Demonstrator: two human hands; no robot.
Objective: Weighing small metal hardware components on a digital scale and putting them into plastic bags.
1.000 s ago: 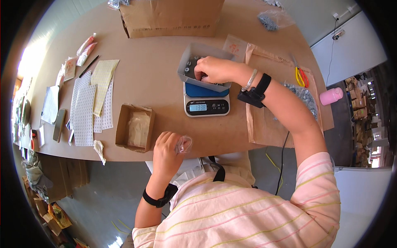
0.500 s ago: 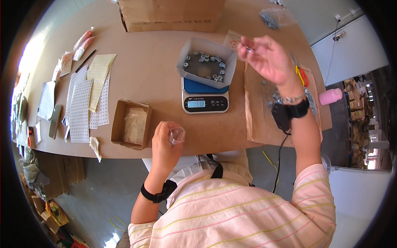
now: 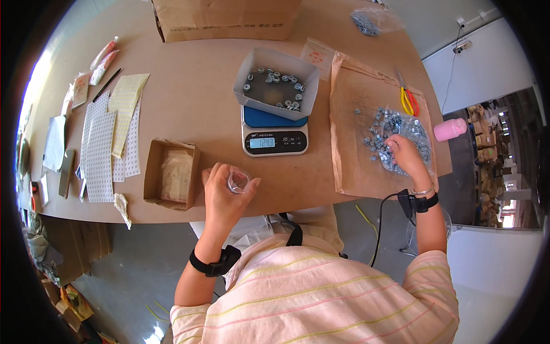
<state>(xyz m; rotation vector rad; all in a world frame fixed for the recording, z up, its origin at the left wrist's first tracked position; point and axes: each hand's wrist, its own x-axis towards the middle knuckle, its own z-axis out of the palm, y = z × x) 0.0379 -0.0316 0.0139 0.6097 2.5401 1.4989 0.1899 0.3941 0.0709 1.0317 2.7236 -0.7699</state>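
The bench (image 3: 189,74) is plain light brown. On it a digital scale (image 3: 274,135) shows a blue platform above a black display panel, carrying a grey tray (image 3: 276,83) of silvery washers. Silvery washers (image 3: 395,137) also lie on brown paper (image 3: 366,114). The scissors (image 3: 408,100) have yellow and red handles; beside the paper stands a pink bottle (image 3: 450,129). The sticker sheets (image 3: 103,152) are white with a dotted grid, one pale yellow. The small bag (image 3: 238,180) is clear.

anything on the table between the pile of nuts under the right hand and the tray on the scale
Nothing visible does. The right hand rests on the loose nuts on brown paper; between them and the grey tray on the scale lies only bare paper and tabletop.
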